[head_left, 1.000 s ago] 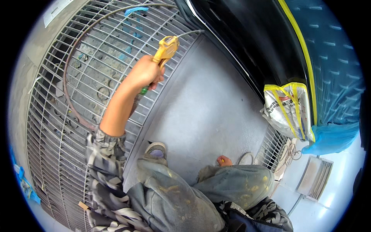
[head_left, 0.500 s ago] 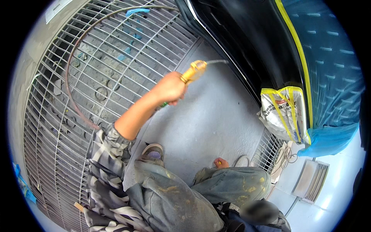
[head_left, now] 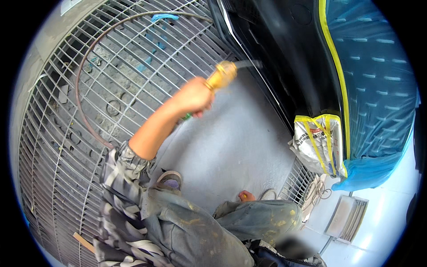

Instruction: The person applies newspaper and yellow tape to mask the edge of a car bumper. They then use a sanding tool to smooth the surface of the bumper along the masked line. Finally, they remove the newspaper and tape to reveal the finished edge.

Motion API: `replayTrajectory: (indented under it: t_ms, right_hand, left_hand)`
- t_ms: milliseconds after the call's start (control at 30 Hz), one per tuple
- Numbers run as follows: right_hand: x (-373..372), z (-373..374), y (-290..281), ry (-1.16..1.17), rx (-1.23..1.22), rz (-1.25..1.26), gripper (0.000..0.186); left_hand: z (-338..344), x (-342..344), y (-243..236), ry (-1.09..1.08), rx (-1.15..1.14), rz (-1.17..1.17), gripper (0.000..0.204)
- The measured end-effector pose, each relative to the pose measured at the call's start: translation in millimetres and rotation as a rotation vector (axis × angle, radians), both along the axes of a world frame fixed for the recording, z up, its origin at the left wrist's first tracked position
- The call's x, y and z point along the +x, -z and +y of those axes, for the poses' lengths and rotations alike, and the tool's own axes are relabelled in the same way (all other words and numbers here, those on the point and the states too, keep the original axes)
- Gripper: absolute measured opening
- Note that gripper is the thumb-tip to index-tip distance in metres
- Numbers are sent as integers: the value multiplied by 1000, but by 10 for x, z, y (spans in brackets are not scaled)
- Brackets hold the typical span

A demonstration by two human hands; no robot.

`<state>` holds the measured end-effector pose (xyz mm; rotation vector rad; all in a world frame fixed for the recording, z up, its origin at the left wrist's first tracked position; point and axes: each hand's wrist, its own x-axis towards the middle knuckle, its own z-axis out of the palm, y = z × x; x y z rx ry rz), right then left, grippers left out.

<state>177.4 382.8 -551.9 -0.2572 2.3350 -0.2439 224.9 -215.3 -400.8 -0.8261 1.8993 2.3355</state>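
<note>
My left hand (head_left: 195, 95), blurred, is closed round a yellow air blow gun (head_left: 221, 74), whose thin nozzle points right, in front of a black body panel (head_left: 280, 53); whether it touches cannot be told. A bit of green shows below the fist. Low down by my right knee, my right hand (head_left: 247, 196) is mostly hidden, its fingers curled round a small yellow bit that I cannot make out. Yellow tape (head_left: 338, 75) edges the panel, and a taped white printed sheet (head_left: 318, 143) covers its lower end.
A metal grating (head_left: 58, 160) with a brown hose (head_left: 79, 89) across it fills the left. A grey floor plate (head_left: 222, 147) lies before my legs. Blue plastic sheeting (head_left: 373, 98) covers the right side. A coiled hose (head_left: 322, 190) and a vent panel (head_left: 349, 218) are at lower right.
My left hand with the blow gun has swung rightward and down toward the black panel, then risen slightly since half a second ago. The whole view has shifted a little.
</note>
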Motion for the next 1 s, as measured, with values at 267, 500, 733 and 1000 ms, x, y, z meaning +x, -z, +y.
replayTrajectory:
  t_ms: [267, 500, 733, 1000]
  right_hand:
    - [12, 141, 5, 94, -38, -82, 21]
    - [-39, 258, 108, 44, -33, 2, 25]
    - [19, -18, -157, -21, -10, 43, 27]
    - [-23, 267, -38, 23, -45, -34, 28]
  left_hand:
    - [-136, 69, -32, -69, 109, 17, 4]
    - [-982, 42, -27, -324, 99, 131, 25]
    - [-995, -219, 20, -294, 38, 106, 23]
    - [-790, -102, -53, -208, 97, 90, 14]
